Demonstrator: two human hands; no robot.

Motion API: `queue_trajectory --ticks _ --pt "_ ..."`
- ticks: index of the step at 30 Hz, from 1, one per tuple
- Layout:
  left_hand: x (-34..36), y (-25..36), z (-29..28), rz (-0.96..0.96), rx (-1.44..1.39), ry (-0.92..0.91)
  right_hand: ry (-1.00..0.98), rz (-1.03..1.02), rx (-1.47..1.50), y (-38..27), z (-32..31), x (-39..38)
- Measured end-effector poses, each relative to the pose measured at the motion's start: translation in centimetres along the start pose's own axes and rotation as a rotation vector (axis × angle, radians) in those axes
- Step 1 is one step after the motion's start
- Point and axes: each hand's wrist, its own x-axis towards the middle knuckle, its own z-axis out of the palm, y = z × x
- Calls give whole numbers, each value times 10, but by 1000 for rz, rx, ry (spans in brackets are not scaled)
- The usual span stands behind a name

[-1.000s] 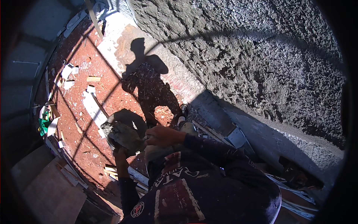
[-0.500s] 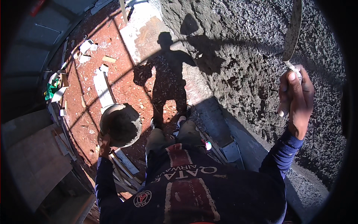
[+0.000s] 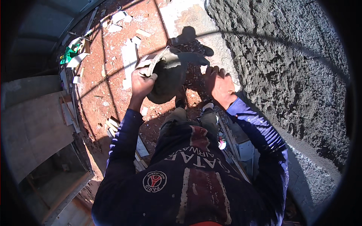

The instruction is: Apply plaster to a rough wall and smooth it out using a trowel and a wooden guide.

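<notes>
My left hand (image 3: 143, 83) is closed on the rim of a round mortar bucket (image 3: 160, 98), held tilted in front of my legs. Grey mortar coats its inside, partly in shadow. My right hand (image 3: 220, 86) is closed around a trowel (image 3: 194, 58), whose grey blade reaches left to the bucket's mouth. Most of the handle is hidden by my fingers. Whether the blade touches the mortar I cannot tell. To the right rises a wall (image 3: 271, 71) covered with rough, wet-looking grey mortar.
Reddish ground (image 3: 117, 86) is strewn with wood scraps and pale fragments. A green cloth (image 3: 69, 54) lies at the far left beside boards. Large panels (image 3: 41, 132) stand at left. Boards (image 3: 233, 145) lie beside my feet along the wall's base.
My right hand has come down and left from the wall with the trowel, to the bucket. My left hand has raised the bucket towards the middle and tilted it. The view has shifted.
</notes>
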Motion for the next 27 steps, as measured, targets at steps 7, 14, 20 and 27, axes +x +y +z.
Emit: queue_trajectory --ticks 7,14,20,27 --pt "63 25 -14 90 -274 -269 -601 1 750 -33 32 4" --pt "40 -28 7 97 -239 -140 -302 -223 772 -101 15 15" --pt "-4 -50 -17 -307 -998 115 -504 240 1159 -88 -1 13" --pt "-94 -85 -66 -603 -887 530 -587 120 1346 -60 -13 50"
